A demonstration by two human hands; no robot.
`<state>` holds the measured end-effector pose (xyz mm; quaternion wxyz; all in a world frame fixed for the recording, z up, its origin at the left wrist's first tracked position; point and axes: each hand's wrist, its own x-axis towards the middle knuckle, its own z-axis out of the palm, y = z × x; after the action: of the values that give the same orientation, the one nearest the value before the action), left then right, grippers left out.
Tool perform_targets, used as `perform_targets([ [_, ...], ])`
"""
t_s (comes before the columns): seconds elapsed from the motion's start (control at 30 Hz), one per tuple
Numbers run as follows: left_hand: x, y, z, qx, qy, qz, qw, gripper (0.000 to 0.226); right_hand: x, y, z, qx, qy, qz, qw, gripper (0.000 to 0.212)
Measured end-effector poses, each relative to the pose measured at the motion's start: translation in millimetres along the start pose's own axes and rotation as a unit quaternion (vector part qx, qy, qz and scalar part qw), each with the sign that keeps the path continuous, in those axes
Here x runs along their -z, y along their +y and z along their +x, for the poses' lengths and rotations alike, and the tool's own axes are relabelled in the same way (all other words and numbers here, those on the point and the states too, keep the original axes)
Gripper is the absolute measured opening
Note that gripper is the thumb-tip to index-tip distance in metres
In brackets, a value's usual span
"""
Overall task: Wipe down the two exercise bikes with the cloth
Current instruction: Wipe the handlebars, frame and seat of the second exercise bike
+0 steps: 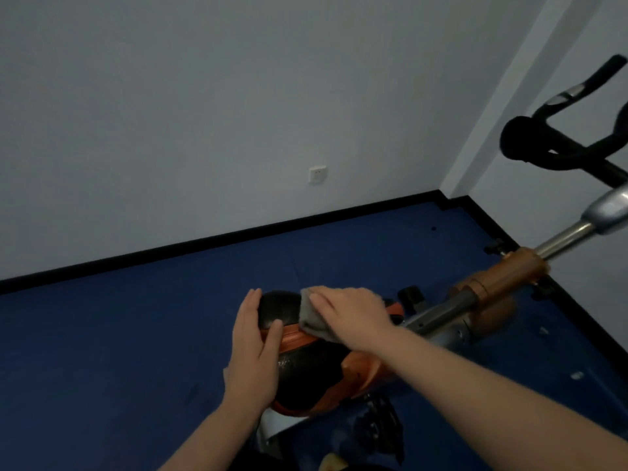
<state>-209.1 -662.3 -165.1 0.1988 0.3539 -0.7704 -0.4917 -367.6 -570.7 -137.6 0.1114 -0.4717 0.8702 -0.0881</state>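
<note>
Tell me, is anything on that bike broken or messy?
Nothing looks broken. The saddle has tiny pale specks on its black top, perhaps droplets or dust, too small to tell. The right hand presses the grey cloth on it while the left hand steadies its side. A few pale bits lie on the blue floor.
</note>
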Motion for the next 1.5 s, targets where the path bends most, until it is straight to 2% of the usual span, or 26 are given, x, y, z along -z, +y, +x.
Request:
perform_targets([
  [0.1, 1, -4, -7, -0.001, -0.015, -0.054, 0.998, 0.073, 15, 17, 15, -0.004, -0.125, -0.016, 0.992, 0.035],
  [0.17, 2, -8, -8, 0.002, -0.029, -0.060, 0.998, 0.096, 13, 4, 19, 0.021, -0.123, -0.029, 0.992, 0.033],
  [0.27, 7, -17, -7, 0.008, -0.087, -0.052, 0.995, 0.123, 1, -12, 12, 0.057, -0.083, 0.045, 0.994, 0.046],
  [0.33, 12, -19, -7, 0.024, -0.132, -0.079, 0.988, 0.134, 4, -4, 19, 0.047, -0.122, 0.072, 0.989, 0.048],
  [0.43, 15, -19, -7, 0.059, -0.167, -0.117, 0.977, 0.148, 9, 1, 41, 0.011, -0.209, 0.051, 0.976, 0.048],
  [0.5, 14, -20, -5, 0.064, -0.166, -0.122, 0.977, 0.152, 7, -19, 41, 0.058, -0.187, 0.029, 0.980, 0.046],
  [0.6, 12, -20, -4, 0.084, -0.166, -0.138, 0.973, 0.156, 0, -38, 28, 0.095, -0.123, 0.065, 0.986, 0.052],
  [0.67, 13, -16, -4, 0.107, -0.171, -0.138, 0.970, 0.157, 2, -34, 33, 0.082, -0.150, 0.089, 0.981, 0.053],
  [0.73, 14, -15, -1, 0.111, -0.175, -0.140, 0.968, 0.153, 5, -33, 50, 0.018, -0.179, 0.127, 0.976, 0.054],
  [0.8, 14, -13, -1, 0.108, -0.176, -0.144, 0.968, 0.147, 3, -45, 54, -0.003, -0.174, 0.113, 0.978, 0.053],
  [0.9, 14, -12, -5, 0.102, -0.160, -0.150, 0.970, 0.135, -4, -60, 38, 0.114, -0.110, 0.034, 0.987, 0.049],
  [0.97, 13, -13, -5, 0.104, -0.149, -0.150, 0.972, 0.133, 0, -56, 41, 0.137, -0.135, 0.066, 0.979, 0.048],
  [1.03, 13, -13, -4, 0.110, -0.150, -0.147, 0.972, 0.133, 4, -50, 58, 0.061, -0.197, 0.144, 0.968, 0.046],
  [1.1, 15, -12, -4, 0.117, -0.151, -0.138, 0.972, 0.128, 5, -54, 68, 0.011, -0.217, 0.166, 0.962, 0.045],
  [1.2, 15, -14, -8, 0.127, -0.137, -0.119, 0.975, 0.115, 0, -64, 56, 0.120, -0.164, 0.060, 0.977, 0.042],
  [1.27, 13, -17, -8, 0.127, -0.125, -0.118, 0.977, 0.112, 1, -65, 50, 0.188, -0.164, 0.051, 0.967, 0.042],
  [1.3, 14, -18, -8, 0.129, -0.125, -0.117, 0.977, 0.114, 2, -64, 54, 0.185, -0.180, 0.076, 0.963, 0.039],
  [1.37, 15, -16, -6, 0.143, -0.131, -0.112, 0.975, 0.117, 5, -66, 68, 0.126, -0.218, 0.121, 0.960, 0.033],
  [1.43, 17, -15, -6, 0.146, -0.134, -0.108, 0.974, 0.114, 5, -76, 77, 0.093, -0.238, 0.096, 0.962, 0.033],
  [1.5, 17, -13, -7, 0.137, -0.142, -0.104, 0.975, 0.104, 0, -82, 73, 0.162, -0.221, 0.006, 0.962, 0.034],
])
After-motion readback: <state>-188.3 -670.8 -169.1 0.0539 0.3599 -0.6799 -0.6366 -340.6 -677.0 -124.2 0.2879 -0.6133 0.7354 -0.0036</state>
